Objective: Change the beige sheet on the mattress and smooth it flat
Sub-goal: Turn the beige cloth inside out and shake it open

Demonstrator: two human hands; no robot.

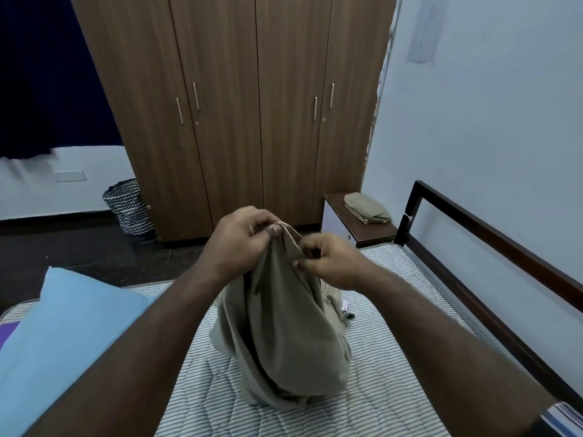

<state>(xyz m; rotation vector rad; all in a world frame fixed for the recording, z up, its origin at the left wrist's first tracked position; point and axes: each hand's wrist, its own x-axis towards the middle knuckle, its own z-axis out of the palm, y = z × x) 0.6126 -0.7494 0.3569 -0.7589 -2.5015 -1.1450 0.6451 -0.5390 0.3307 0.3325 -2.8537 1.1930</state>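
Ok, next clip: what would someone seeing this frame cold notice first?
First, the bunched beige fabric sheet held up at centre, its top edge pinched by the left hand and right hand, its lower folds resting on the bare striped quilted mattress. Next, the light blue pillow at lower left. Behind stands the brown wooden wardrobe, with a second folded beige cloth on the dark bedside table.

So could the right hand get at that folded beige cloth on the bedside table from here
Probably not as things stand. The right hand is pinching the beige sheet with the left hand, and the folded cloth lies on the bedside table past the mattress corner. Nothing blocks the way; it would need letting go and leaning forward.
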